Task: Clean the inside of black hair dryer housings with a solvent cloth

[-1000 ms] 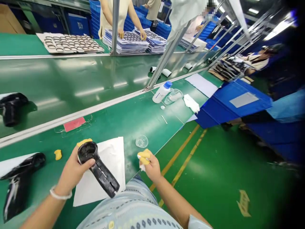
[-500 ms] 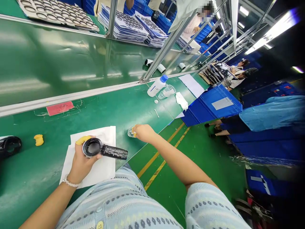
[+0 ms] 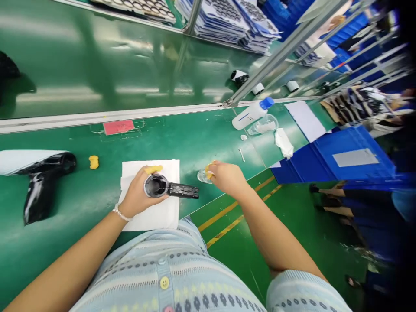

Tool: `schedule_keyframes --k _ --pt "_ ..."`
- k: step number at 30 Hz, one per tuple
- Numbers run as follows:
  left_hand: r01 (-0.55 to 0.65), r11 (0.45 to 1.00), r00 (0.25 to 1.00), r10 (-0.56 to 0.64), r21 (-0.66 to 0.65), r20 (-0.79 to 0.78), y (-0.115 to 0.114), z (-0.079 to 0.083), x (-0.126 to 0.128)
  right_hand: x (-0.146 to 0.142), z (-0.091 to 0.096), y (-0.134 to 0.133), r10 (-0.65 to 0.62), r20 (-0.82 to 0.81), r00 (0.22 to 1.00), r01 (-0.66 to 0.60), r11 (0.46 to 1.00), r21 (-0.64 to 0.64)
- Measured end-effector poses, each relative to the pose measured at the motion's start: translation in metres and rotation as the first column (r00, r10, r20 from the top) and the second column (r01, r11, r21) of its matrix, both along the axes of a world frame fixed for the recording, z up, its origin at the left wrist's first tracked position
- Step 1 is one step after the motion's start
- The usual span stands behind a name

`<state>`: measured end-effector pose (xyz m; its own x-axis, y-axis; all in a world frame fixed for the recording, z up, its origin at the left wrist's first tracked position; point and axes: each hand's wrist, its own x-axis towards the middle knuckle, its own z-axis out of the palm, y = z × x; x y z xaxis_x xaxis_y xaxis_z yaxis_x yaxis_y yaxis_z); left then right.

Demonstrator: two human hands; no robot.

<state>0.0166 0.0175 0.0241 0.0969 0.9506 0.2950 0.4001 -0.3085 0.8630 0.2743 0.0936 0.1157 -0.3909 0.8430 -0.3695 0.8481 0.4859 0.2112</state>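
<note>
My left hand [image 3: 138, 193] is wrapped round the barrel of a hair dryer housing [image 3: 183, 190]. Its round open end faces up at me and its black handle points right, above white paper [image 3: 169, 216]. Yellow covers sit on fingertips of both hands. At a small clear dish [image 3: 203, 175] on the bench, my right hand [image 3: 227, 177] has its fingers pinched together over the rim; what they hold, if anything, is hidden. To the left lies another hair dryer housing [image 3: 40, 184], white with a black handle, beside a loose yellow finger cover [image 3: 94, 162].
Farther right on the green bench [image 3: 182, 134] stand a white bottle [image 3: 248, 116] with a blue cap, a clear cup [image 3: 264, 125], a cotton swab [image 3: 242, 154] and a crumpled tissue [image 3: 284, 143]. Blue crates [image 3: 354, 151] adjoin the bench end. A metal post [image 3: 286, 52] rises behind.
The view has swung left and down, bringing more of the other housing into sight. My left hand has tilted the held housing slightly. My right hand stays at the dish.
</note>
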Motion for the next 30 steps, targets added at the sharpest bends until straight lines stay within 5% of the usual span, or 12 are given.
schedule_keyframes --k 2,5,7,9,19,24,30 --pt "0.028 0.999 1.000 -0.028 0.025 -0.012 0.001 0.003 0.001 -0.013 0.003 -0.014 0.074 -0.216 0.974 -0.055 0.994 0.091" --pt "0.034 0.999 0.999 -0.034 0.024 -0.006 0.002 0.006 0.002 -0.041 0.000 -0.035 0.311 -0.582 0.751 -0.223 0.950 0.220" --pt "0.042 0.999 0.999 -0.042 0.020 -0.001 0.003 0.007 0.002 -0.062 -0.006 -0.044 0.407 -0.688 0.601 -0.284 0.913 0.292" --pt "0.048 0.999 0.999 -0.049 0.025 0.014 0.003 0.006 0.003 -0.078 -0.012 -0.047 0.441 -0.713 0.545 -0.289 0.897 0.334" --pt "0.066 0.998 0.997 -0.067 0.026 0.047 0.004 0.008 0.003 -0.090 -0.007 -0.028 0.421 -0.733 0.534 -0.450 0.876 0.176" --pt "0.056 0.998 0.998 -0.056 0.008 0.021 0.005 0.008 0.002 -0.096 -0.002 -0.023 0.410 -0.676 0.612 -0.401 0.898 0.181" --pt "0.073 0.997 0.997 -0.073 0.010 0.039 0.004 0.006 0.002 -0.097 -0.002 -0.032 0.379 -0.729 0.571 -0.395 0.905 0.161"
